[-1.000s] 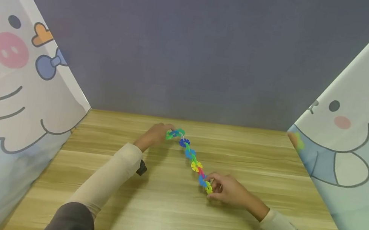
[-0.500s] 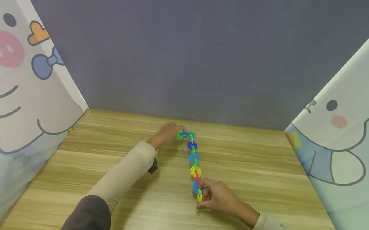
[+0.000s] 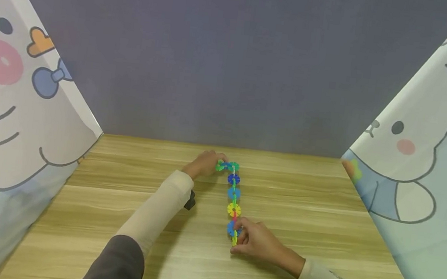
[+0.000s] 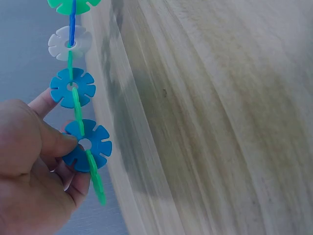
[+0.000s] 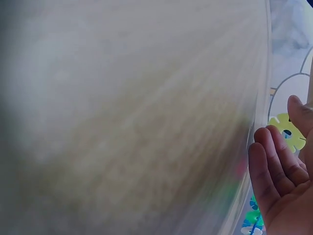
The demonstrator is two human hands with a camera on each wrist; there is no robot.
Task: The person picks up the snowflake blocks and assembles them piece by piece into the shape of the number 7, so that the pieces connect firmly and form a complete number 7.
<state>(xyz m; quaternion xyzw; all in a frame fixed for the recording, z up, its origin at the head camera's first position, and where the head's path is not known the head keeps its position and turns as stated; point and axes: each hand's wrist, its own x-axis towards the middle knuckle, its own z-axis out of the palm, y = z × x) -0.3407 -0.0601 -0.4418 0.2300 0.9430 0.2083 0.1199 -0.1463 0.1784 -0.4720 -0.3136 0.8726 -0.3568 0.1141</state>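
Note:
A chain of interlocking snowflake discs [image 3: 234, 210] in blue, green, yellow and pink runs toward me over the table, bending left at its far end. My left hand [image 3: 205, 162] holds that far end; in the left wrist view its thumb and fingers pinch a blue disc [image 4: 101, 142], with a green disc [image 4: 98, 183] slotted in below. At the near end, my right hand [image 3: 259, 241] grips the last yellow-green disc [image 3: 234, 239] between thumb and forefinger. The right wrist view shows a yellow disc [image 5: 280, 121] behind the thumb, the other fingers partly bent.
The wood-grain table [image 3: 128, 211] reaches back to a plain grey wall [image 3: 232, 62]. White and pale-blue cartoon-printed panels stand at the left [image 3: 62, 139] and right [image 3: 444, 238]. Each sleeve has a small black device below the wrist.
The chain's near end has swung left and toward me with my right hand. My left hand has shifted right with the far end, so the chain now runs nearly straight toward me.

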